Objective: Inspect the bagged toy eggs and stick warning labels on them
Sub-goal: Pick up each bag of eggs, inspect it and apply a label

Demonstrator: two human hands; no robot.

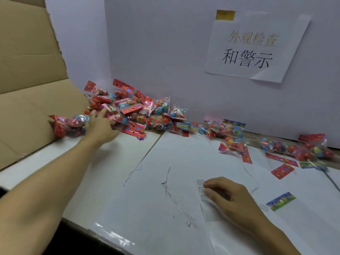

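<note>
A heap of bagged toy eggs [139,111], in clear bags with red header cards, lies against the white back wall. My left hand [100,127] reaches into the heap's left end with fingers stretched out, touching the bags. One blurred bag [69,125] sits just left of that hand, against the cardboard box. My right hand [226,195] rests on the white table with fingers curled down onto a strip of white warning labels [200,188]; its thumb is hidden. More bagged eggs [301,150] lie at the far right.
A large open cardboard box [27,100] stands on the left. A paper sign [255,46] is taped to the back wall. Loose header cards lie on the table, one red [282,171] and one multicoloured [280,201]. White paper sheets [165,181] cover the table.
</note>
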